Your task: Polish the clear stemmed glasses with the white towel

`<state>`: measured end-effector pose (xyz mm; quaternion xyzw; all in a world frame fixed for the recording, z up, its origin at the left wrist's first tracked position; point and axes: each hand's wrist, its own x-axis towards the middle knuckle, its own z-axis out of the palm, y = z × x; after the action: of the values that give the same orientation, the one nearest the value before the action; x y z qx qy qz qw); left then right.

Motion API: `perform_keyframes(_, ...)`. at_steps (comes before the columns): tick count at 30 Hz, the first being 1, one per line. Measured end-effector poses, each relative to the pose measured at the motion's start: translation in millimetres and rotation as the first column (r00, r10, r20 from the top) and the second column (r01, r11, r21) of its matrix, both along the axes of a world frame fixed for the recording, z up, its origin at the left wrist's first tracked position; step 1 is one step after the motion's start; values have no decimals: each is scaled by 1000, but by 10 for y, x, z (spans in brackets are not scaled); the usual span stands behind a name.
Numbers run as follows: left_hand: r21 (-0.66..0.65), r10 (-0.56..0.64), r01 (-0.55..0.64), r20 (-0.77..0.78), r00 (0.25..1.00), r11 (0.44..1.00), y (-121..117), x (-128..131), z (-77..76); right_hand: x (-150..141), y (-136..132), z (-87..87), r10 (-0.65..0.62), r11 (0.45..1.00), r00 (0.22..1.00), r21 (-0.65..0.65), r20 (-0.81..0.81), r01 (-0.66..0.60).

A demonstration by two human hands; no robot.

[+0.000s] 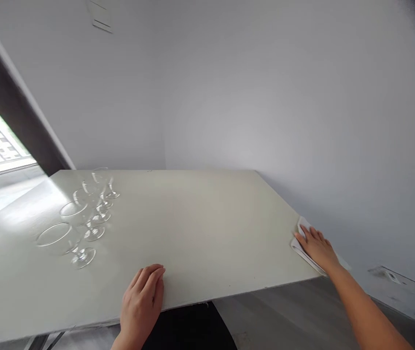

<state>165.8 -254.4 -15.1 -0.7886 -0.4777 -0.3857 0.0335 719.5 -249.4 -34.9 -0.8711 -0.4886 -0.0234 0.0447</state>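
My right hand (317,247) lies flat on a folded white cloth (301,228) at the right edge of a white table (200,228), fingers spread and pointing up and left. My left hand (142,300) rests palm down on the near edge of the table, holding nothing, fingers loosely together. A row of several clear stemmed glasses (83,214) stands upright on the left part of the table, well away from both hands.
White walls meet in a corner behind the table. A window with a dark frame (14,112) is at the far left. Grey floor (302,311) shows below the table's right edge, with a pale baseboard strip (393,277) along the wall.
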Motion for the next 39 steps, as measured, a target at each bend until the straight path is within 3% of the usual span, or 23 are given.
perform_keyframes(4, -59, -21, 22, 11, 1000, 998, -44, 21, 52, -142, -299, -247, 138, 987, 990, 86, -25, -135)
perform_keyframes(7, -95, -15, 17, 24, 1000, 995, -75, 36, 79, -340, -355, -409, 288, 930, 958, 242, -12, -276)
perform_keyframes(10, -104, 3, 2, 43, 999, 995, -102, 51, 89, -718, -291, -471, 438, 852, 899, 309, 18, -422)
perform_keyframes(13, -109, 12, -6, 60, 998, 994, -117, 62, 81, -1279, -167, -395, 582, 775, 812, 270, 51, -572)
perform_keyframes(17, -90, 18, -11, 81, 997, 996, -122, 62, 60, -2141, 41, -144, 778, 612, 627, 171, 48, -772)
perform_keyframes(22, -21, -5, 9, 174, 985, 1000, -157, 45, 37, -3132, 297, 197, 939, 335, 329, 49, -95, -941)
perform_keyframes(25, 78, 6, -27, 264, 964, 997, -196, 29, -5, -3646, 409, 319, 973, 156, 148, 30, -179, -987)
perform_keyframes(29, 248, 60, -183, 434, 899, 951, -236, 11, -120, -4201, 492, 406, 961, -85, -98, 62, -260, -994)
perform_keyframes(32, 208, 47, -202, 575, 817, 957, -236, 8, -174, -4442, 528, 474, 915, -269, -282, 85, -287, -959)
perform_keyframes(35, 53, 115, -215, 712, 693, 975, -198, -25, -129, -4501, 591, 528, 879, -352, -370, 114, -299, -929)
perform_keyframes(37, -51, 204, -261, 771, 603, 964, -143, -108, -56, -4451, 670, 533, 877, -349, -367, 115, -311, -930)
perform_keyframes(39, -135, 302, -335, 800, 518, 932, -67, -265, 22, -4334, 789, 509, 894, -305, -318, 91, -317, -948)
